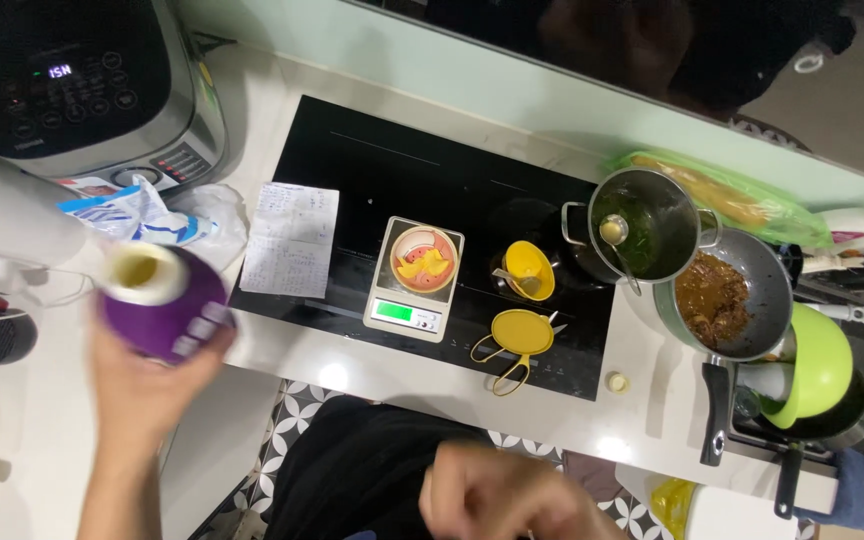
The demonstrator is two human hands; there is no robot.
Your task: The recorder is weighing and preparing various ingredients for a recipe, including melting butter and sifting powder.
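Note:
My left hand (147,385) grips a purple container (164,305) with an open, pale yellow top, held over the white counter at the left. My right hand (497,495) hangs low in front of my dark clothing, blurred, fingers curled with nothing seen in it. On the black cooktop (432,170) stands a small kitchen scale (412,312) carrying an orange bowl (424,258) with yellow pieces in it.
A yellow cup (530,270) and yellow lid (520,333) lie right of the scale. A steel pot (647,222) with greens and a ladle, a pan (720,297) of brown food and a green bowl (820,360) crowd the right. A paper note (290,240), plastic bag (152,218) and cooker (82,85) stand left.

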